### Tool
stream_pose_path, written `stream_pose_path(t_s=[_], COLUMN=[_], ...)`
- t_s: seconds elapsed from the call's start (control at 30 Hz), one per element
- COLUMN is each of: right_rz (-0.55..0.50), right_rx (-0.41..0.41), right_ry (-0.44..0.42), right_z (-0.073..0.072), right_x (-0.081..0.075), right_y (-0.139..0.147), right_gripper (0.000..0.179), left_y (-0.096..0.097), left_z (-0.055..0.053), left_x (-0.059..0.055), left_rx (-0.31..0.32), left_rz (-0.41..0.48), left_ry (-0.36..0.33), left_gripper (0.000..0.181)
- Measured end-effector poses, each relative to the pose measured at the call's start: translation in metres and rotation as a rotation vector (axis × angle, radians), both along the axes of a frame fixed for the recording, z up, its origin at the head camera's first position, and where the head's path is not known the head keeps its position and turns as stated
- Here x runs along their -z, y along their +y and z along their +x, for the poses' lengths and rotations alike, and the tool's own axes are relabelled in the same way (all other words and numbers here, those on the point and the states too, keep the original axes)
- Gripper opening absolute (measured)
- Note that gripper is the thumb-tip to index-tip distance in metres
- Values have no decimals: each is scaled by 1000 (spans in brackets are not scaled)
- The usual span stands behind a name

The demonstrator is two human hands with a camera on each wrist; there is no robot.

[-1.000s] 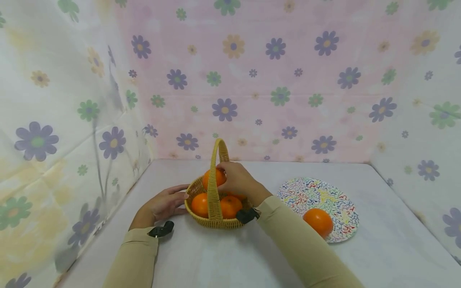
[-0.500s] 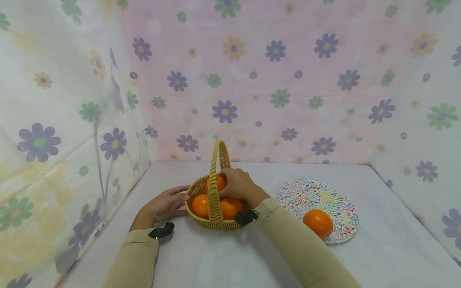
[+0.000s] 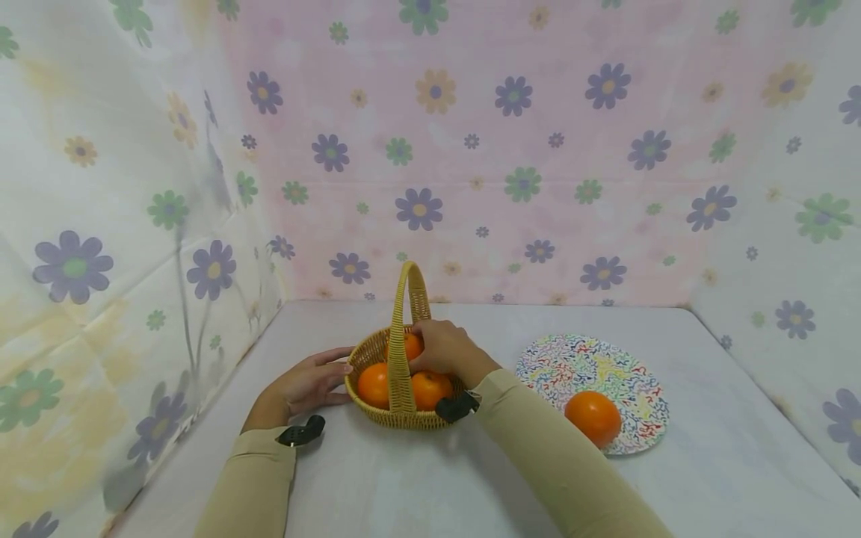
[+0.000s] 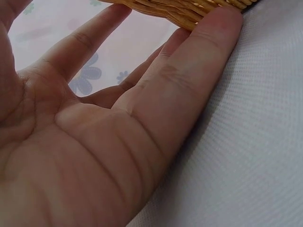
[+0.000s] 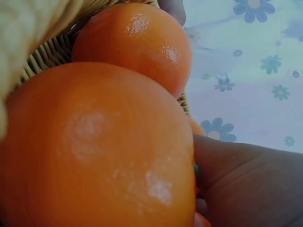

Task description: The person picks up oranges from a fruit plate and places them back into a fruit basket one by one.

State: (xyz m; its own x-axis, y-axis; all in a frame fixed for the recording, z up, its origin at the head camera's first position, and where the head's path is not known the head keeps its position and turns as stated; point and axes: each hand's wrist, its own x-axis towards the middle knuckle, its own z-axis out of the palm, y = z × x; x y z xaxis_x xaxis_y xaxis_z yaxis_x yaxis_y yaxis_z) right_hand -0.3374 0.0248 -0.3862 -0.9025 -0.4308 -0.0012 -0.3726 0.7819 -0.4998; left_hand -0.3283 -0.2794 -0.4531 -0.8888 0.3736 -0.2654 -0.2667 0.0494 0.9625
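Observation:
A yellow wicker basket (image 3: 427,421) with a tall arched handle stands on the table and contains several oranges. My right hand (image 3: 447,350) reaches in behind the handle and grips an orange (image 3: 414,345) at the back, partly covered by the handle. Toward the front lie two more, a left orange (image 3: 372,385) and a right orange (image 3: 433,390). In the right wrist view a large orange (image 5: 94,151) fills the foreground, hiding much of the right hand (image 5: 255,184). My left hand (image 3: 312,382), fingers extended, touches the basket's left side; the left wrist view shows its fingertips at the wicker (image 4: 180,12).
To the right, a round plate (image 3: 625,366) with a multicoloured squiggle pattern lies on the white table (image 3: 726,448). One orange (image 3: 593,418) sits near its front edge, close to the right sleeve (image 3: 558,456). Flower-printed cloth (image 3: 471,179) encloses the back and sides.
My right hand has lowered the orange from near the rim down into the basket behind the handle. The left hand has stayed against the basket's side.

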Motion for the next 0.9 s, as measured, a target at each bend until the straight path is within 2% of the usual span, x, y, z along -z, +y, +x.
stream_pose_path(t_s=[0.13, 0.5, 0.7, 0.9], right_rz=[15, -40, -16, 9], right_rx=[8, -18, -32, -55], right_ry=[-30, -79, -51, 23], right_z=[1, 1, -1, 6], right_x=[-1, -5, -6, -16], right_y=[0, 7, 13, 24], right_gripper=[65, 59, 58, 56], left_y=[0, 0, 0, 0], left_z=[1, 2, 3, 3], left_x=[0, -1, -1, -1], left_rx=[-2, 16, 37, 49], left_rz=[-11, -10, -5, 2], left_ry=[0, 9, 16, 19], left_gripper=[61, 63, 63, 62])
